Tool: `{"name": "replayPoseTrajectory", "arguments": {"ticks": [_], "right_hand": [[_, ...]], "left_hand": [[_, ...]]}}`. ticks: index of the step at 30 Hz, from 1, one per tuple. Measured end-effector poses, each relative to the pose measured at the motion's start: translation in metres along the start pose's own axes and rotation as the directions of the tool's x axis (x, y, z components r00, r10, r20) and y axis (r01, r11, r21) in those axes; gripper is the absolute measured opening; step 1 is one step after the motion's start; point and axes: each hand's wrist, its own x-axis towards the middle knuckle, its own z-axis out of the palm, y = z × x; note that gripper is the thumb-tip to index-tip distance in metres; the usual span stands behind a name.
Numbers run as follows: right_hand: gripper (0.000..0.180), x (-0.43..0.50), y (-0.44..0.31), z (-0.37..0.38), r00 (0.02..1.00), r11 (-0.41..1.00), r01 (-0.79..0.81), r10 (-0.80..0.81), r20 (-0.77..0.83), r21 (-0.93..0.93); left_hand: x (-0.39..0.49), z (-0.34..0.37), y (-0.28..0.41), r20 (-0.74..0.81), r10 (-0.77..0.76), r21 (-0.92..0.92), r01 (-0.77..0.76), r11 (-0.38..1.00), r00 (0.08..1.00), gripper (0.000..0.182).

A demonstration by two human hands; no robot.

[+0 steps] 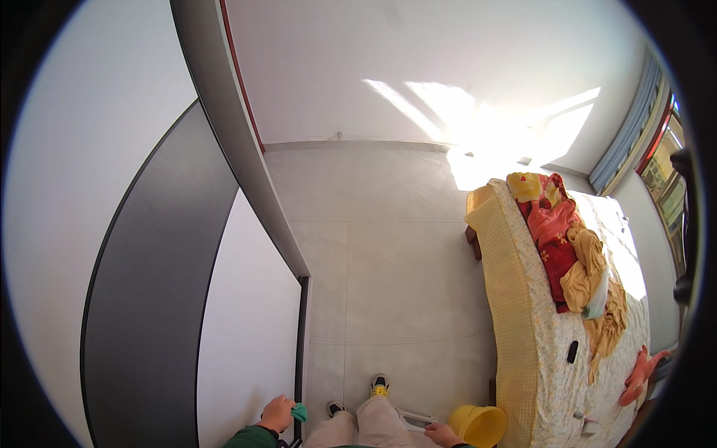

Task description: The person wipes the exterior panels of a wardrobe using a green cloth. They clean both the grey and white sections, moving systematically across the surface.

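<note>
My left hand (277, 413) is closed around a small green cloth (300, 413), close to the dark edge strip of a white door panel (252, 336). At the bottom of the view, my right hand (442, 435) has its fingers on the end of a white rimmed object (417, 418); its lower part is cut off, so its kind is unclear. Just right of that hand stands a yellow bucket (476, 424), beside the bed.
A bed (512, 313) along the right carries a red floral blanket (552, 235), tan clothing (585, 263), a black remote-like object (572, 351) and a pink plush toy (638, 378). Grey tiled floor (392, 269) runs between bed and wardrobe. A blue curtain (627, 129) hangs by the window.
</note>
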Motion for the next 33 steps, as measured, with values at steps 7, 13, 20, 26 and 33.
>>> {"name": "replayPoseTrajectory", "arguments": {"ticks": [7,13,20,26,33], "right_hand": [[0.040,-0.022,0.019,-0.013,0.985,0.969,0.005,0.038,-0.169,0.246],[0.038,-0.055,0.038,-0.010,0.953,0.948,-0.094,0.174,-0.247,0.305],[0.039,-0.067,0.043,0.032,0.917,0.941,-0.125,0.231,-0.326,0.316],[0.039,-0.078,0.046,0.050,0.913,0.915,-0.112,0.249,-0.323,0.388],[0.036,-0.079,0.044,0.068,0.873,0.910,-0.123,0.289,-0.392,0.397]], "left_hand": [[0.002,-0.027,-0.005,-0.012,0.070,0.047,-0.069,0.997,0.998,0.017],[0.029,-0.039,-0.016,0.021,0.206,0.257,-0.204,0.945,0.978,0.012],[0.084,-0.115,-0.003,0.010,0.394,0.529,-0.340,0.778,0.919,0.011],[0.137,-0.217,0.014,-0.211,0.429,0.760,-0.128,0.637,0.878,0.008],[0.161,-0.228,0.012,-0.193,0.324,0.840,-0.015,0.543,0.926,0.013]]}}
